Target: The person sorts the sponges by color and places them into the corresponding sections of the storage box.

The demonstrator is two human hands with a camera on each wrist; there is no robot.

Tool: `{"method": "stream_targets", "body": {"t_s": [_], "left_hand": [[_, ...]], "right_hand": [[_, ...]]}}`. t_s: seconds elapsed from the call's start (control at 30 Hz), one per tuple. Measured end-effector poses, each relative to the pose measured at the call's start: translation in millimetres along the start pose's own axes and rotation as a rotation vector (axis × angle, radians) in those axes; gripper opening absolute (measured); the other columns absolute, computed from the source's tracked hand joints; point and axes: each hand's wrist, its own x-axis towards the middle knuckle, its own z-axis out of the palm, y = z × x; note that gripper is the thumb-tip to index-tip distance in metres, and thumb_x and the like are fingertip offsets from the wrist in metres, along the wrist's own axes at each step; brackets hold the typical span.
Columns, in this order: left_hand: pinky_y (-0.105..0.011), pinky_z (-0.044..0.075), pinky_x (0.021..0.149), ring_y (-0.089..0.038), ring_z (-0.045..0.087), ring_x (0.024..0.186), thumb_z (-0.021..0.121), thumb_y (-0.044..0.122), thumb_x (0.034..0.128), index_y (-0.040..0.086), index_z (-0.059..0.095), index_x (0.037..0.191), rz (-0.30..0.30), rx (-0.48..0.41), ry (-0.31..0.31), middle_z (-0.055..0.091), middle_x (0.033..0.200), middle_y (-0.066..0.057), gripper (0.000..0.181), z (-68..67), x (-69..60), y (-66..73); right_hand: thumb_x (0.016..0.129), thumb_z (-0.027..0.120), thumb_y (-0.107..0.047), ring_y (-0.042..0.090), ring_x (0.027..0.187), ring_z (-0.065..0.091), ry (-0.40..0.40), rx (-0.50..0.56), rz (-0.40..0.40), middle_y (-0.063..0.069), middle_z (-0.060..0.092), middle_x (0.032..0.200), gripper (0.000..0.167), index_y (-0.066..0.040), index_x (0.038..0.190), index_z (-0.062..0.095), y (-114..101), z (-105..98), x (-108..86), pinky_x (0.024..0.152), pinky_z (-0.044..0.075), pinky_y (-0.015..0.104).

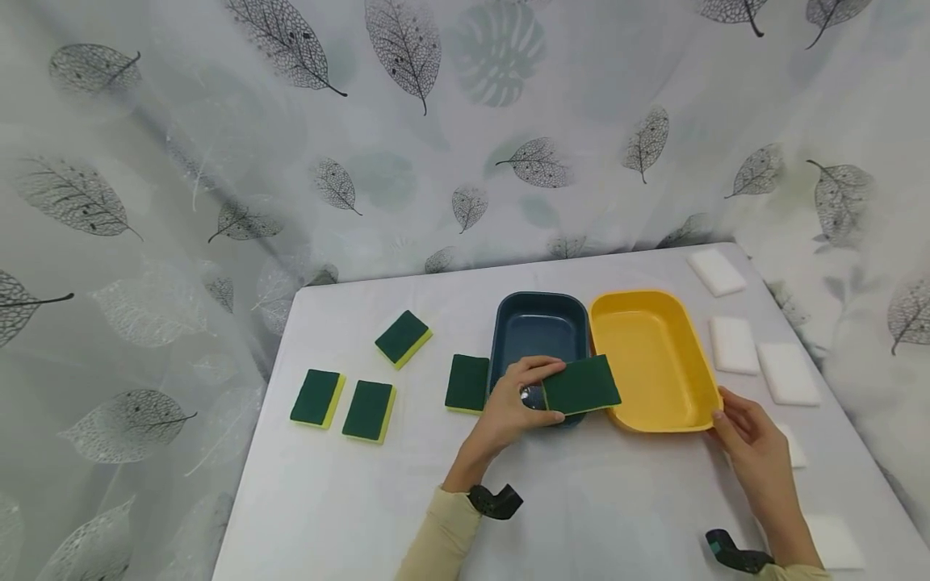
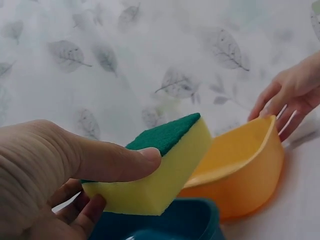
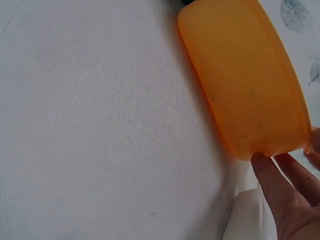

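Note:
My left hand [image 1: 512,399] pinches a green-and-yellow sponge [image 1: 581,384] above the dark blue tray [image 1: 545,300] and the near left edge of the yellow tray [image 1: 657,363]. In the left wrist view the thumb lies along the green scouring side of the sponge [image 2: 175,165], with fingers beneath its yellow foam. My right hand [image 1: 756,448] grips the near right corner of the yellow tray; in the right wrist view, fingers [image 3: 275,185] touch its outer wall. No sponge shows inside the yellow tray. The blue tray's near part is hidden by the left hand.
One sponge [image 1: 467,382] lies against the blue tray's left side. Farther left are more sponges [image 1: 404,337], [image 1: 317,398], [image 1: 369,411]. Several white blocks [image 1: 734,345] lie along the right of the white-covered table [image 1: 603,508]. A leaf-print curtain [image 1: 436,161] hangs behind.

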Motion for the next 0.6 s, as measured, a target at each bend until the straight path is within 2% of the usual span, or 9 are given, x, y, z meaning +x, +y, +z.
{"method": "stream_targets", "body": {"t_s": [0.2, 0.37, 0.5, 0.6], "left_hand": [[-0.044, 0.045, 0.115, -0.017, 0.044, 0.141, 0.088, 0.009, 0.0829, 0.023, 0.063, 0.146, 0.036, 0.058, -0.038, 0.052, 0.155, 0.005, 0.069, 19.6, 19.8, 5.4], [-0.04, 0.04, 0.119, -0.017, 0.042, 0.144, 0.089, 0.012, 0.0829, 0.024, 0.062, 0.147, 0.038, 0.117, -0.07, 0.052, 0.156, 0.005, 0.07, 33.8, 35.0, 11.3], [-0.032, 0.041, 0.117, -0.018, 0.045, 0.142, 0.088, 0.018, 0.0853, 0.023, 0.06, 0.149, 0.056, 0.234, -0.103, 0.053, 0.155, 0.003, 0.07, 44.0, 44.5, 17.1], [-0.029, 0.041, 0.117, -0.019, 0.047, 0.141, 0.086, 0.02, 0.0876, 0.02, 0.058, 0.149, 0.096, 0.341, -0.132, 0.053, 0.155, 0.0, 0.067, 50.8, 49.9, 21.3]], "right_hand": [[0.107, 0.058, -0.027, -0.027, 0.104, 0.05, 0.009, 0.007, -0.033, 0.009, 0.058, 0.151, 0.054, -0.007, 0.156, 0.045, 0.7, 0.4, -0.6, 0.081, 0.05, 0.001], [0.108, 0.057, -0.029, -0.027, 0.103, 0.048, 0.01, -0.01, -0.008, 0.022, 0.052, 0.155, 0.055, -0.008, 0.157, 0.044, -1.1, 1.1, -1.3, 0.081, 0.05, 0.001], [0.109, 0.055, -0.03, -0.027, 0.103, 0.047, 0.003, -0.024, 0.008, 0.029, 0.048, 0.156, 0.055, -0.008, 0.158, 0.042, -2.4, 1.5, -1.9, 0.081, 0.05, 0.001], [0.109, 0.055, -0.031, -0.026, 0.104, 0.046, -0.004, -0.028, 0.022, 0.029, 0.047, 0.157, 0.056, -0.009, 0.159, 0.042, -3.0, 1.9, -2.2, 0.08, 0.049, 0.0]]}}
